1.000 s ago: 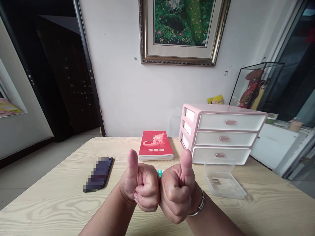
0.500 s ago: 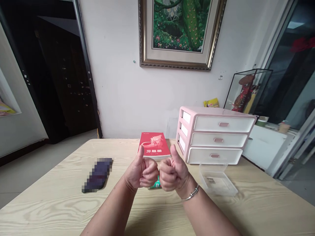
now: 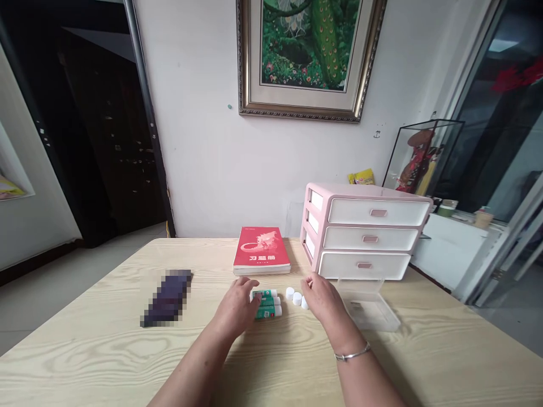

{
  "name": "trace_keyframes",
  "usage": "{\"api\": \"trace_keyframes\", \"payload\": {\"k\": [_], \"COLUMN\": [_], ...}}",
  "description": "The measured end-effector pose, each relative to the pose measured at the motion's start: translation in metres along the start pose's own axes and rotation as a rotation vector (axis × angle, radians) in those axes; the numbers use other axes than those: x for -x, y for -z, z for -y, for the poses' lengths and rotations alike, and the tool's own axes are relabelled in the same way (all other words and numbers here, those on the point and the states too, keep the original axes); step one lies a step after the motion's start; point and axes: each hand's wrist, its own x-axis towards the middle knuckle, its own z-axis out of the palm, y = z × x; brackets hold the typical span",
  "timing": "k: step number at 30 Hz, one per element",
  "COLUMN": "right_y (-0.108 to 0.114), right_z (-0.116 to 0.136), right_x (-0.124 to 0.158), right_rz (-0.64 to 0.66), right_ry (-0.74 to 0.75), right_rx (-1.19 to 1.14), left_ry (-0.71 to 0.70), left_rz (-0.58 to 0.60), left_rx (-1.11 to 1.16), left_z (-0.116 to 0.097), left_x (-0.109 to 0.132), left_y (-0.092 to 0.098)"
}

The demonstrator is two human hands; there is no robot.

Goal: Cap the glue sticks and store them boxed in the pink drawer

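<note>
Three small green tubes with white ends [image 3: 268, 303] lie side by side on the table. My left hand [image 3: 238, 305] is over their left ends, thumb and fingers apart; whether it touches them is unclear. To the right of the tubes, three white round caps [image 3: 297, 298] stand in a slanting row. Beside them, my right hand [image 3: 323, 299] partly covers the nearest cap. Its fingers are loosely bent, nothing shows between them, and some fingertips are hidden.
A red book [image 3: 262, 249] lies behind the tubes. A clear plastic box [image 3: 375, 314] with its lid up is right of my right hand, before a pink and white drawer unit [image 3: 369, 237]. A pixelated dark object [image 3: 167, 298] lies at the left.
Both hands have left their thumbs-up fists, moved apart and lowered to the table. The tubes and caps, mostly hidden before, now show. The view has shifted slightly.
</note>
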Motion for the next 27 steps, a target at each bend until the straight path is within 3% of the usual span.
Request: {"api": "trace_keyframes", "payload": {"k": [6,10,19,27], "right_y": [-0.007,-0.01,-0.018,-0.021], "right_z": [-0.013,-0.019,-0.025,-0.03], "right_x": [0.002,0.002,0.003,-0.004], "right_rz": [0.124,0.2,0.202,0.199], "right_ry": [0.0,0.013,0.114,0.079], "right_rx": [0.077,0.118,0.203,0.172], "left_ry": [-0.098,-0.091,-0.023,0.041], "left_rz": [0.073,0.111,0.132,0.135], "left_rx": [-0.057,-0.067,-0.172,-0.191], "left_z": [0.001,0.006,0.008,0.009], "left_x": [-0.003,-0.011,-0.02,-0.024], "left_y": [-0.022,-0.03,-0.033,-0.035]}}
